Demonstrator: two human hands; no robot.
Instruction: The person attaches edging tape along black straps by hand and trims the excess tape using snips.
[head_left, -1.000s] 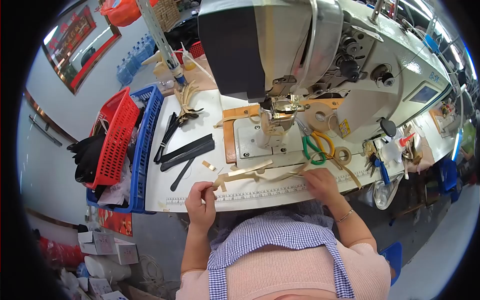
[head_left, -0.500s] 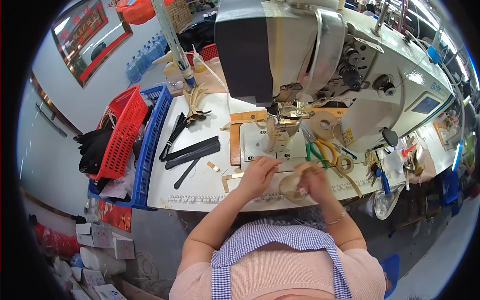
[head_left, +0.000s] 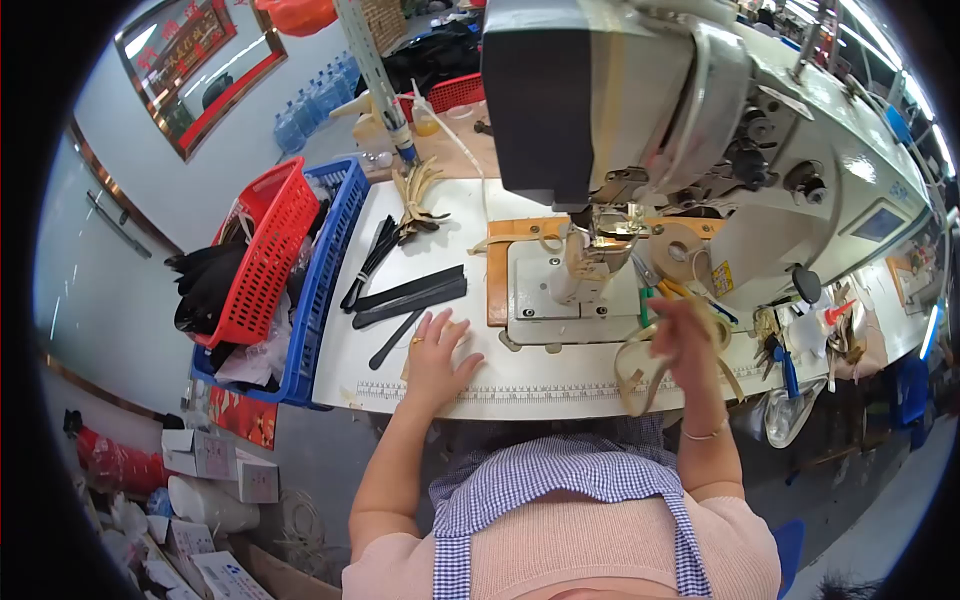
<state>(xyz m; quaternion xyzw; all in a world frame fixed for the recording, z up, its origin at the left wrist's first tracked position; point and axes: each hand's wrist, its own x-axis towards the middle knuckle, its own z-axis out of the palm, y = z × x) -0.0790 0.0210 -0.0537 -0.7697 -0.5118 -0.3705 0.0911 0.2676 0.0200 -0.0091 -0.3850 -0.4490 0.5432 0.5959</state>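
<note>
My left hand (head_left: 438, 362) lies with spread fingers on the white table, near its front edge. It rests just below two flat black strips (head_left: 412, 297) and beside a thinner black strip (head_left: 396, 340). My right hand (head_left: 690, 350) is raised and blurred by motion, in front of the sewing machine's bed. A loop of tan strip (head_left: 628, 377) curves beside that hand; whether the fingers grip it cannot be made out. Scissors with orange and green handles (head_left: 648, 300) are partly hidden behind the hand.
The sewing machine (head_left: 560, 110) stands over its metal plate (head_left: 535, 290). A tape roll (head_left: 678, 250) lies by its arm. At left, a red basket (head_left: 262, 265) sits on a blue basket (head_left: 325, 260). A tan strip bundle (head_left: 413, 195) and blue-handled tool (head_left: 787, 372) lie on the table.
My left hand has moved left and opened out flat on the table. The right hand has moved right and up, away from the left one. The whole view has shifted slightly.
</note>
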